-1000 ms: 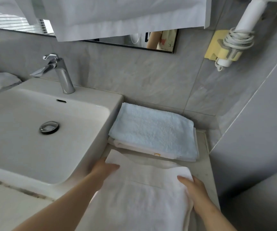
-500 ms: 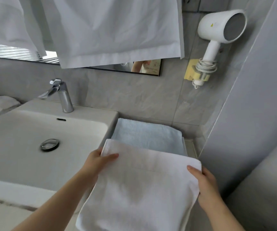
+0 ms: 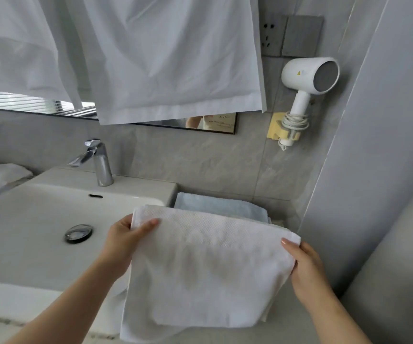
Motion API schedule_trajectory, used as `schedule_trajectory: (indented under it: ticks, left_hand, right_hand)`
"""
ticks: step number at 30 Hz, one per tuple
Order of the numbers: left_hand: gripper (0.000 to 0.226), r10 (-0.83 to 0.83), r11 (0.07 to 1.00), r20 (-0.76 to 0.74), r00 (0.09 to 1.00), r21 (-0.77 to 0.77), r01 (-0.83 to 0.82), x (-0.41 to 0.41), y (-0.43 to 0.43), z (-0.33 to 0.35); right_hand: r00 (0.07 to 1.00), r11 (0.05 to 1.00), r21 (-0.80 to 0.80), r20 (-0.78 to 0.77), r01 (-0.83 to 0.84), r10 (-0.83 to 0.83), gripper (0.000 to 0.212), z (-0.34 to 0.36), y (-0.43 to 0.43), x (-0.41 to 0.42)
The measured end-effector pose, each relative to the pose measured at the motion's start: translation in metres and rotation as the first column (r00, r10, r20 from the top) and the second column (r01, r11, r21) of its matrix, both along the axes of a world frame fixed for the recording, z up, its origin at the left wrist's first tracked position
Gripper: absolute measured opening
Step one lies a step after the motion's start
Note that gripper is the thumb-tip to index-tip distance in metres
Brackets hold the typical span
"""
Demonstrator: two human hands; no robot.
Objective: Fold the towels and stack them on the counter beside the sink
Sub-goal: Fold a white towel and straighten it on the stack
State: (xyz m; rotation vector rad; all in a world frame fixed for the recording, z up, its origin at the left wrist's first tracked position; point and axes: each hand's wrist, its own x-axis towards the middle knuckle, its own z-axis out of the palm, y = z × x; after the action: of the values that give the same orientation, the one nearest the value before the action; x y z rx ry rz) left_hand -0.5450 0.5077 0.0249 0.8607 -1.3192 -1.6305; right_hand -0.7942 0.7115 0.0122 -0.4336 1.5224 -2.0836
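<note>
- While pinched at both upper corners, hangs in the air as a folded white towel (image 3: 208, 264), over the right edge of the sink (image 3: 151, 187) and in front of the pale blue towel (image 3: 223, 207) lying on the counter (image 3: 237, 337) beside it.
- Gripped at the top-left corner by the left hand (image 3: 123, 240): thumb pressed flat on the front face, remaining fingers tucked behind the cloth and hidden, so cannot tell their spread.
- Gripped at the top-right corner by the right hand (image 3: 304, 266): thumb on top of the corner, fingers curled round the side edge, pinching several layers together.
- Looks soft and limp, with a waffle-like weave; sags in the middle and droops at the bottom, with loose layers peeping out along the lower edge.
- Probably light to moderate in weight, thick through the folds, neither fragile nor slippery; likely to cling to the towel beneath.
- Best taken at the folded top corners with every layer caught in the pinch; otherwise apt to fan open.
- For setting down, likely wiser to lower the hanging end first onto the blue one, then lay the rest forward and slide the fingers out sideways.
- Worth watching: the sink rim close on the left, where a trailing corner could drag.
</note>
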Motion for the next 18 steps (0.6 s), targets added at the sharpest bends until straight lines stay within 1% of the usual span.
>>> schedule_trajectory:
  ticks: [1,4,8,10,12,13,16,18]
  left_hand:
    - [0.033,-0.005,1.0,-0.009,1.0,-0.012,0.005,0.001,-0.001,0.001]
    - [0.037,-0.023,0.998,-0.007,1.0,-0.055,0.023,0.005,-0.008,0.003]
    - [0.031,-0.067,0.997,0.005,0.998,-0.04,0.068,0.008,-0.016,0.005]
    - [0.024,-0.048,0.998,0.012,0.999,-0.047,0.049,0.007,-0.017,0.005]
    - [0.009,-0.001,0.999,0.007,1.0,-0.054,0.001,0.005,-0.017,0.005]
    - [0.007,0.023,0.998,0.01,1.0,-0.054,-0.023,0.003,-0.017,0.005]
    - [0.018,0.085,0.995,0.022,0.996,-0.043,-0.084,0.001,-0.012,0.006]
    - [0.019,0.078,0.997,0.005,0.997,-0.018,-0.078,0.0,-0.007,0.008]
  right_hand:
    - [1.0,1.0,-0.002,-0.002,-0.004,0.004,0.013,0.002,-0.003,0.0]
    - [0.999,0.999,0.013,-0.035,-0.029,0.03,0.012,0.01,-0.012,0.0]
    - [0.998,0.999,0.047,-0.069,0.006,-0.002,0.01,0.014,-0.018,-0.003]
    - [0.994,0.997,0.058,-0.1,0.048,-0.042,0.003,0.013,-0.018,-0.008]
    - [0.989,0.994,0.069,-0.126,0.086,-0.077,0.01,0.012,-0.017,-0.01]
    - [0.986,0.993,0.064,-0.135,0.104,-0.094,0.011,0.012,-0.015,-0.01]
    - [0.978,0.99,0.049,-0.174,0.129,-0.119,0.01,0.011,-0.011,-0.008]
    - [0.976,0.99,0.028,-0.178,0.135,-0.128,0.012,0.009,-0.009,-0.006]
